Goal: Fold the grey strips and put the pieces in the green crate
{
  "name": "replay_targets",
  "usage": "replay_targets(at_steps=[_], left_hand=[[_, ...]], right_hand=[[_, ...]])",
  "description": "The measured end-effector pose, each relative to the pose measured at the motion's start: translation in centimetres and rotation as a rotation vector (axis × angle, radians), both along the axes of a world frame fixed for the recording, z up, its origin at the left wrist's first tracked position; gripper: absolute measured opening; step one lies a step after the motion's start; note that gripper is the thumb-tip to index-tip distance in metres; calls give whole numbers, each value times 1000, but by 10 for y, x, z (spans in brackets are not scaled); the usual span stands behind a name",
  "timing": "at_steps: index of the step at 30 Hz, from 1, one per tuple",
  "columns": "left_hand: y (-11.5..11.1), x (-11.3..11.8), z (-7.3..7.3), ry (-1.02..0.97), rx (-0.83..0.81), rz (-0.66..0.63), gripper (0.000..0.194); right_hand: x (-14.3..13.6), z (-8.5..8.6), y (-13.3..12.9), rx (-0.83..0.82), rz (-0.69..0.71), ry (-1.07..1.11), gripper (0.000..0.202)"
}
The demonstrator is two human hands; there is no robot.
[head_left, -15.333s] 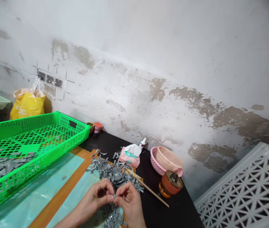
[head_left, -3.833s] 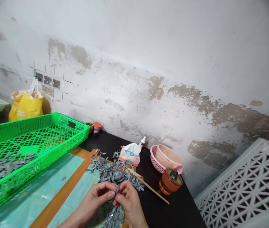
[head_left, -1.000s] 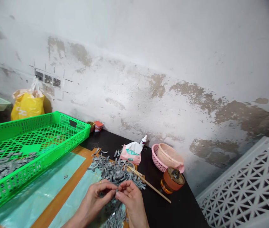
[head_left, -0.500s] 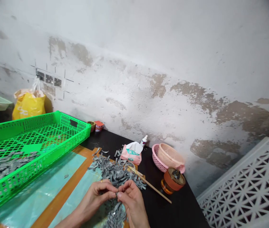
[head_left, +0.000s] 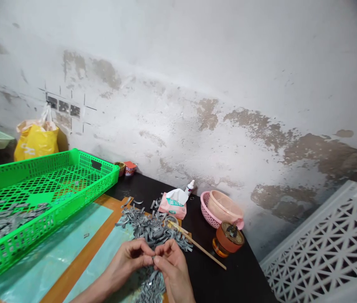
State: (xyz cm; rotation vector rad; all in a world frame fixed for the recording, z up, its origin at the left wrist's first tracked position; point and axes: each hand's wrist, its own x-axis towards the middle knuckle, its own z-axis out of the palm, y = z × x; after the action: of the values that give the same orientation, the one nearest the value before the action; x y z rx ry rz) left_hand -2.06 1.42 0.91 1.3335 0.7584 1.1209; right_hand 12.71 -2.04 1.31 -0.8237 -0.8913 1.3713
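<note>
Fingertips of my left hand and my right hand meet low in the middle of the view. Both are closed in a pinch on a small grey strip, mostly covered by the fingers. Just beyond them a loose pile of grey strips spreads over the table. A second heap of short grey pieces lies under and between my wrists. To the left, more grey pieces rest inside a green plastic crate.
A wooden stick lies right of the pile. Behind stand a tissue pack, a white-capped bottle, pink baskets and an amber jar with a brown band. A white lattice crate is at right, a yellow bag at left.
The view has shifted very slightly. Both hands stay together in the same pinch, with only a small change of the fingers.
</note>
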Motion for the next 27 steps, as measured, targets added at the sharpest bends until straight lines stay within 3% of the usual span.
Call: replay_targets(at_steps=[10, 19, 27], left_hand=[[-3, 1, 1, -43, -70, -27, 28], [-5, 4, 4, 41, -19, 53, 27], [-5, 1, 5, -5, -53, -30, 25]], right_hand=[[-1, -1, 1, -10, 56, 87, 37], [-8, -17, 2, 57, -49, 61, 28], [2, -7, 4, -11, 82, 133, 36]])
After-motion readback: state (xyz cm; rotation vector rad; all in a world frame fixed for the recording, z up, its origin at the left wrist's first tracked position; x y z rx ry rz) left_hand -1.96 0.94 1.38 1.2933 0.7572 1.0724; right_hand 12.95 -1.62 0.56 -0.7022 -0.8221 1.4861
